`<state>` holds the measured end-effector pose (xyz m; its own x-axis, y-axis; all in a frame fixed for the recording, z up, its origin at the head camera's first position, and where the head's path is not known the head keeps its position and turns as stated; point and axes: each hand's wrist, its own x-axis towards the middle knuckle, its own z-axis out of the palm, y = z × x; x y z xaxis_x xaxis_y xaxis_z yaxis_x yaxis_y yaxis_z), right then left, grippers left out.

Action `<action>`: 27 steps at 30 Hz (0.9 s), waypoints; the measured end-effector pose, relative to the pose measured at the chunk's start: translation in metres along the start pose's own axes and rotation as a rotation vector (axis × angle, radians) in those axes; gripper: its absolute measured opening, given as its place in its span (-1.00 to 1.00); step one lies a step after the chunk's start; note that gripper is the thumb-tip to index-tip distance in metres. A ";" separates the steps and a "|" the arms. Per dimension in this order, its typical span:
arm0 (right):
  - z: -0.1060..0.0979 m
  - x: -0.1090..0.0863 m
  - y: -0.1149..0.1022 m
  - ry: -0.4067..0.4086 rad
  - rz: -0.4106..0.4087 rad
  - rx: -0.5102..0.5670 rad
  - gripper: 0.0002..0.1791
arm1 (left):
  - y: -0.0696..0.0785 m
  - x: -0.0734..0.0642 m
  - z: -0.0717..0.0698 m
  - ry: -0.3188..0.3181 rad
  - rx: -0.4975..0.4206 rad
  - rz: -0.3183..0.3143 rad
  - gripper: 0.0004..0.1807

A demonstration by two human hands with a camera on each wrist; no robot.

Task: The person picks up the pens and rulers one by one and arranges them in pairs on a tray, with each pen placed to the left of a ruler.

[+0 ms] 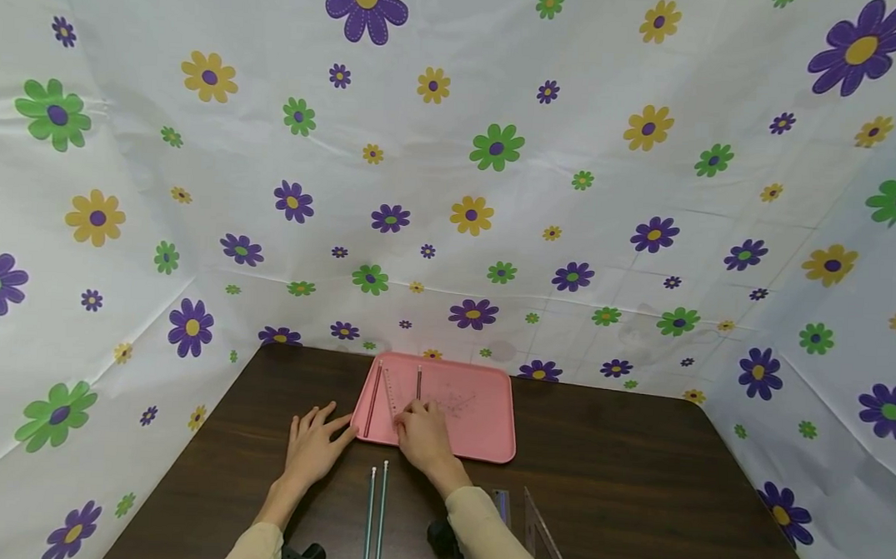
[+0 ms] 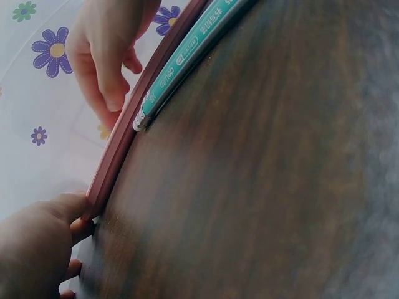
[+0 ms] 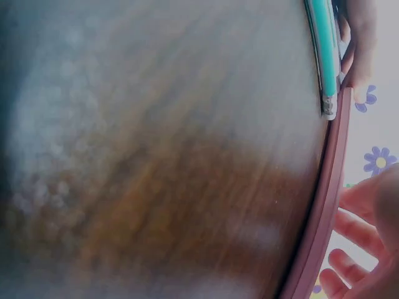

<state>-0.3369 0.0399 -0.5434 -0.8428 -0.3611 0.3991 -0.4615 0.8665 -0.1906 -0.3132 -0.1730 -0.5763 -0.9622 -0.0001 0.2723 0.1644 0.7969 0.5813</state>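
A pink tray [image 1: 479, 431] lies on the dark table. My left hand [image 1: 313, 449] is at its near left corner, fingers spread, the thumb side touching the rim. Over the tray's near edge reaches my right hand [image 1: 422, 435], fingers bent down beside the lower end of a clear ruler [image 1: 391, 390]. A dark pencil [image 1: 418, 380] runs from the far side toward that hand, which covers its lower part. The rim hides the right fingertips in the wrist views, so I cannot tell whether they grip anything. A dark red pencil [image 1: 372, 401] lies along the tray's left side.
Two teal pencils [image 1: 382, 510] with white ends lie on the table [image 1: 635, 471] in front of the tray. Near my right forearm are a bluish ruler [image 1: 502, 505] and a clear set square [image 1: 542, 534]. A flowered cloth [image 1: 572, 193] hangs behind and at both sides.
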 end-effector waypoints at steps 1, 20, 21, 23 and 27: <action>0.000 0.000 -0.001 -0.017 -0.010 -0.024 -0.81 | 0.000 0.000 0.000 -0.001 -0.001 0.000 -0.51; 0.004 -0.006 -0.011 -0.119 -0.074 -0.011 -0.67 | -0.001 0.002 0.001 -0.050 0.014 -0.031 -0.47; 0.004 -0.006 -0.011 -0.114 -0.073 0.004 -0.67 | 0.000 0.001 0.001 -0.050 0.014 -0.029 -0.47; 0.004 -0.005 -0.010 -0.098 -0.055 0.034 -0.64 | -0.001 0.002 0.001 -0.049 0.013 -0.027 -0.47; -0.004 -0.003 -0.005 -0.035 -0.023 0.104 -0.63 | -0.001 0.003 0.000 -0.048 0.017 -0.028 -0.47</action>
<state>-0.3309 0.0378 -0.5403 -0.8398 -0.3942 0.3734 -0.5058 0.8180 -0.2741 -0.3158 -0.1733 -0.5762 -0.9757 0.0056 0.2189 0.1337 0.8070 0.5752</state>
